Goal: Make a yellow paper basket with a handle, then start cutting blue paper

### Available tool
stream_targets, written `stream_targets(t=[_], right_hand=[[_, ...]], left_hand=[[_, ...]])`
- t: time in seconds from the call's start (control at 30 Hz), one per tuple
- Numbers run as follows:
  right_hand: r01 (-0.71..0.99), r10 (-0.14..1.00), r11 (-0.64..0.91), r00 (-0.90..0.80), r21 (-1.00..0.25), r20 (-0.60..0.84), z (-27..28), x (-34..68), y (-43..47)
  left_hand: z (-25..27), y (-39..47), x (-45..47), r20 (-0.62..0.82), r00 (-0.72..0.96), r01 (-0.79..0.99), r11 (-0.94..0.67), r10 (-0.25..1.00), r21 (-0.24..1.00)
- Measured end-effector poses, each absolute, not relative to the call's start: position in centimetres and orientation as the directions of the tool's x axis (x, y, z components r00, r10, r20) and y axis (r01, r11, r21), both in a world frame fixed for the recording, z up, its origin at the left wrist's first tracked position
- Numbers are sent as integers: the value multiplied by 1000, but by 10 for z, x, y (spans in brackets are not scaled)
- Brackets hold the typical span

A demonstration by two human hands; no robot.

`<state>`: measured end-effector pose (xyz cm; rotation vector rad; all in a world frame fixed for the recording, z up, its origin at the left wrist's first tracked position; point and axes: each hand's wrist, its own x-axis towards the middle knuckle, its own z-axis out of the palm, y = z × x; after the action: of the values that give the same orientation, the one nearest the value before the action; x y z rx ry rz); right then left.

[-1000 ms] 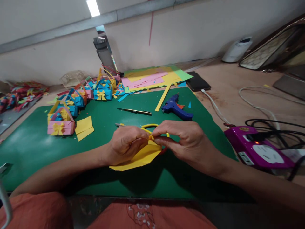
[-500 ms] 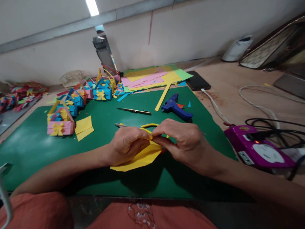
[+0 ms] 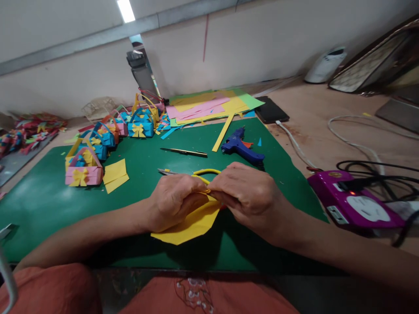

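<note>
Between my two hands is a piece of yellow paper (image 3: pixel 188 226), its lower part hanging below my fingers. My left hand (image 3: pixel 175 203) is closed on its upper edge, thumb and fingers pinched together. Close against it, my right hand (image 3: pixel 248 198) pinches the same paper near its upper right corner; the fingertips meet and hide the fold between them. Just behind my hands lie scissors with yellow handles (image 3: pixel 207 171), partly covered by my fingers. The scissors' blades point left on the green mat (image 3: pixel 140 157).
A blue glue gun (image 3: pixel 242 146) and a pen (image 3: pixel 183 152) lie beyond my hands. Small paper baskets (image 3: pixel 84 172) stand at left near a folded yellow paper piece (image 3: pixel 116 174). Coloured sheets (image 3: pixel 209 107) and a phone (image 3: pixel 271 110) lie behind. At right sits a purple power strip (image 3: pixel 353 203).
My right hand's fingers have curled in closer to my left fingertips. The yellow paper's lower edge has tilted and dropped slightly. Nothing else has visibly moved.
</note>
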<state>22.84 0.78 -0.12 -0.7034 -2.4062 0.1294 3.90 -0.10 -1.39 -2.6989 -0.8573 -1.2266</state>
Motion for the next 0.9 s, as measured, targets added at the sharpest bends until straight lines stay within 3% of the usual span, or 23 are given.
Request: stream_targets(t=[0.2, 0.47, 0.9], right_hand=[[440, 445, 884, -690, -158, 571, -4, 229, 9], [461, 314, 883, -721, 89, 618, 0, 228, 16], [472, 189, 833, -733, 289, 654, 0, 235, 19]], left_hand=[[-14, 0, 39, 691, 604, 486, -871, 396, 74], [-15, 6, 35, 693, 622, 541, -840, 365, -43], [-19, 25, 14, 677, 626, 577, -814, 386, -70]])
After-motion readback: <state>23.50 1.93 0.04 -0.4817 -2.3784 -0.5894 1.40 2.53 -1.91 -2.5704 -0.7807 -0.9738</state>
